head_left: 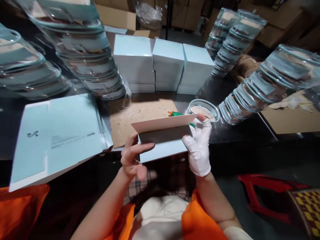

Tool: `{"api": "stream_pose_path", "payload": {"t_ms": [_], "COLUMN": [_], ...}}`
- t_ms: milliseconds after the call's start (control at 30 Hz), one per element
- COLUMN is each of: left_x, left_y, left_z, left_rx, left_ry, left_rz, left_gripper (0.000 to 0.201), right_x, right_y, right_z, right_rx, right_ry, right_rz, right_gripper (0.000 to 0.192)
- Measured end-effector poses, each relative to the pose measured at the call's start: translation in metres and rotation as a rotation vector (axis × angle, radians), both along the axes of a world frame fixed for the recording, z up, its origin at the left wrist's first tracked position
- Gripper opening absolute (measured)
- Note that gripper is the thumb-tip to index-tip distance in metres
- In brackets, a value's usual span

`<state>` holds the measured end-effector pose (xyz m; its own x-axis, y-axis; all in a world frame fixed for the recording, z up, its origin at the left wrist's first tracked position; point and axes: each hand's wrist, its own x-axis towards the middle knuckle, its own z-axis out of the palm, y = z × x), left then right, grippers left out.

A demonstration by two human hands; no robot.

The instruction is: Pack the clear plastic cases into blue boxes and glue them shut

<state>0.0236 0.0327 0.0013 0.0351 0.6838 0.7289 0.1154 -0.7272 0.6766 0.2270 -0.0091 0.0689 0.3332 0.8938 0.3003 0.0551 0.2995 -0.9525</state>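
Note:
A light blue cardboard box, partly folded with a flap standing up and a dark inside, is held level in front of me at the table's edge. My left hand, bare, grips its left end, fingers along the side. At the right end my right hand, in a white glove with bare fingertips, pinches the panel. Behind the box lie a green glue bottle with an orange tip, partly hidden, and a round clear container with a pale printed disc inside.
Flat light blue box sheets are piled at left. Finished-looking blue boxes stand in a row behind a brown cardboard sheet. Tall stacks of clear containers rise on the left and right. A red chair stands at lower right.

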Motion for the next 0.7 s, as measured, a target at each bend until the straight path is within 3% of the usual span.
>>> {"api": "stream_pose_path", "payload": {"t_ms": [67, 200, 300, 367, 567, 700], "left_x": [-0.008, -0.006, 0.004, 0.004, -0.04, -0.053], "left_y": [0.009, 0.021, 0.018, 0.009, -0.038, -0.06], "left_z": [0.005, 0.014, 0.012, 0.006, -0.015, -0.027], "left_rx": [0.195, 0.248, 0.232, 0.2, -0.055, -0.251], "left_ry": [0.044, 0.123, 0.115, 0.081, -0.122, -0.111], "left_rz": [-0.045, -0.11, -0.115, -0.054, 0.361, 0.356], "left_gripper": [0.067, 0.05, 0.043, 0.037, 0.042, 0.031], "right_x": [0.024, 0.066, 0.071, 0.067, 0.073, 0.058], "right_y": [-0.004, -0.002, 0.013, 0.023, 0.023, 0.008], "right_z": [-0.01, -0.023, -0.024, -0.025, -0.034, -0.042], "right_rx": [-0.116, -0.465, -0.756, -0.861, -0.73, -0.552], "right_ry": [-0.152, -0.608, -0.662, -0.606, -0.294, -0.116], "right_rz": [-0.085, -0.486, -0.412, -0.338, -0.196, -0.203], "right_gripper": [0.045, 0.055, 0.03, 0.027, 0.032, 0.038]}}
